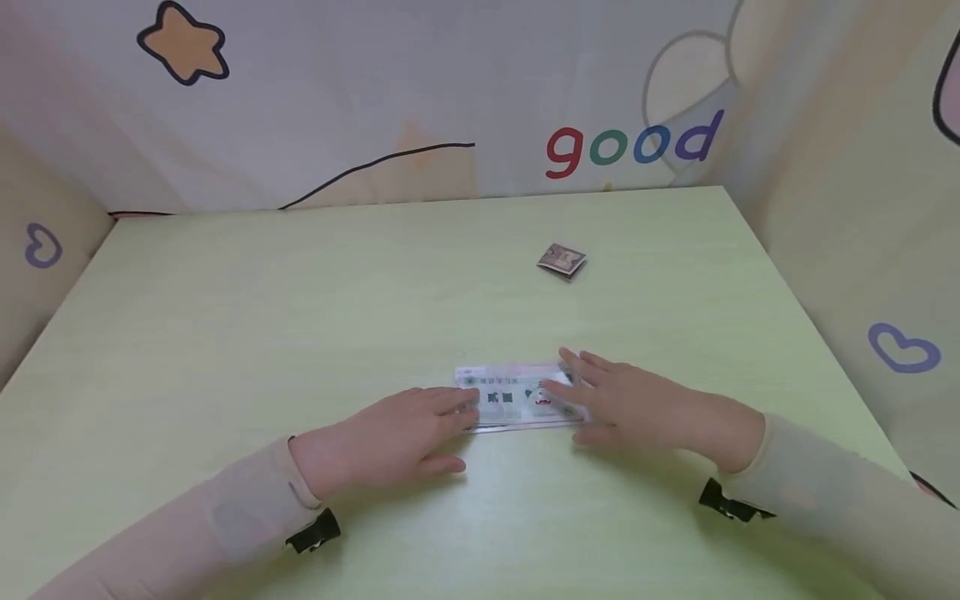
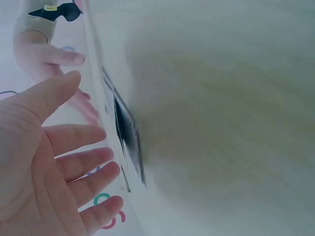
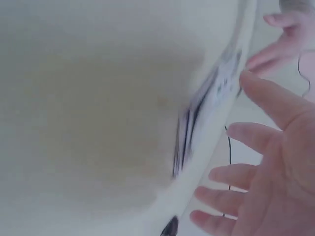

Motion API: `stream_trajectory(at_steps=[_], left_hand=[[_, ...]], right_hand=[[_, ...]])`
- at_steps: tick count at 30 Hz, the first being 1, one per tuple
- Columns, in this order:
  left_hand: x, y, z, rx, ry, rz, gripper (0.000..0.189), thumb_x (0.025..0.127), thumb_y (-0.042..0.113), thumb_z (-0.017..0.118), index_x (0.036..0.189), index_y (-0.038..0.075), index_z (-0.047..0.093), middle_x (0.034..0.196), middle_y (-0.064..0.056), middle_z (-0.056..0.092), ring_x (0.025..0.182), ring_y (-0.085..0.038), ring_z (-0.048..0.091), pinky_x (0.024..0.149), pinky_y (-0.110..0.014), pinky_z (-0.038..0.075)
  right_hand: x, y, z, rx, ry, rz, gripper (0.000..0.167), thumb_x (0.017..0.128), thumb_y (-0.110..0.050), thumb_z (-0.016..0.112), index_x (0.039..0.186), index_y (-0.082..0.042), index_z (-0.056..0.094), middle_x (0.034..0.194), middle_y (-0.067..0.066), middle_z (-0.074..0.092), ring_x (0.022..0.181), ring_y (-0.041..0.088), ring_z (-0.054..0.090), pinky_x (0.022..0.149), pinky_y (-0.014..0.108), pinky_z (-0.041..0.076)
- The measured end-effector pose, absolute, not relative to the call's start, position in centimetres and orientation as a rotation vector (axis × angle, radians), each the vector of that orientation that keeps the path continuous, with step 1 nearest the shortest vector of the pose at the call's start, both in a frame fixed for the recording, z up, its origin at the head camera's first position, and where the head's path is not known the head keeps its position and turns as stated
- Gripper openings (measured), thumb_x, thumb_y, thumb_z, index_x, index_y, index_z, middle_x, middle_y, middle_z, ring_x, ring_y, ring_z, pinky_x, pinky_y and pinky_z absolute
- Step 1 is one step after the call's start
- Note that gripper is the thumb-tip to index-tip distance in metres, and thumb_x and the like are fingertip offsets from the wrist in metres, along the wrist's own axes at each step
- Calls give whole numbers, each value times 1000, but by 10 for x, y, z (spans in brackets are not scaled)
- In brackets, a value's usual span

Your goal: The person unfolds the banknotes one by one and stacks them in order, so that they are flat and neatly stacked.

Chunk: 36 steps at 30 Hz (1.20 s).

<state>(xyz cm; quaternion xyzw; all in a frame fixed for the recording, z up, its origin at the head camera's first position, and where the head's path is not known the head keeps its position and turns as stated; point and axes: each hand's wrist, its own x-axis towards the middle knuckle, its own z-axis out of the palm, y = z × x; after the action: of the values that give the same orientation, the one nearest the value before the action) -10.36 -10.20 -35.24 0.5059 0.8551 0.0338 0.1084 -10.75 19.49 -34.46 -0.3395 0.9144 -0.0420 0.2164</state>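
Note:
A whitish-green printed paper note point(image 1: 517, 400), banknote-like and apparently folded in layers, lies flat on the table in front of the person. The left hand point(image 1: 408, 435), fingers extended, overlaps its left end in the head view. Over the right end spread the fingers of the right hand point(image 1: 633, 406). Stacked layers with a dark gap show along the edge of the note point(image 2: 127, 130) in the left wrist view. The right wrist view also shows layered edges on the note point(image 3: 194, 118), beside straight fingers. Neither hand grips it.
Farther back on the table point(image 1: 300, 308) lies a small folded brownish note point(image 1: 562, 261), slightly sprung apart. Printed cloth point(image 1: 375, 83) stands behind the table's back edge and along both sides. Black clips point(image 1: 313, 531) hang at the sleeves.

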Motion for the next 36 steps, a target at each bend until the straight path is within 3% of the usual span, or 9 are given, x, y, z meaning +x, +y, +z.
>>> stream_trajectory(at_steps=[5,11,18,30,36], left_hand=[[-107,-102,-348,1562,2564,143,57,90,39,59,131,0,52,140,-18,42,127,-29,41,101,-40,37],[-112,-102,-347,1553,2617,222,51,90,38,60,129,5,55,140,-14,43,126,-26,43,101,-38,38],[-114,-103,-346,1450,2648,377,47,90,35,61,128,8,57,142,-10,41,125,-25,44,102,-38,37],[-114,-99,-346,1349,2631,644,39,91,28,61,125,9,60,141,-6,43,124,-21,44,100,-38,39],[-116,-98,-346,1320,2635,764,37,92,28,59,124,10,61,140,-3,44,123,-18,44,95,-35,42]], right_hand=[[-127,202,-339,-766,2570,-350,67,91,-38,59,146,-14,32,152,15,20,136,36,24,103,53,29],[-146,212,-342,-589,2641,-605,62,92,-33,59,143,-7,37,147,15,32,135,35,26,105,52,26],[-169,215,-342,-409,2709,-736,59,92,-31,58,141,-6,38,139,19,42,122,37,43,96,53,39],[-215,216,-347,-181,2755,-744,78,87,-46,61,144,-2,30,141,22,37,123,37,40,97,52,38],[-239,218,-351,-150,2751,-739,82,88,-43,61,144,4,24,143,26,30,125,40,39,101,52,33]])
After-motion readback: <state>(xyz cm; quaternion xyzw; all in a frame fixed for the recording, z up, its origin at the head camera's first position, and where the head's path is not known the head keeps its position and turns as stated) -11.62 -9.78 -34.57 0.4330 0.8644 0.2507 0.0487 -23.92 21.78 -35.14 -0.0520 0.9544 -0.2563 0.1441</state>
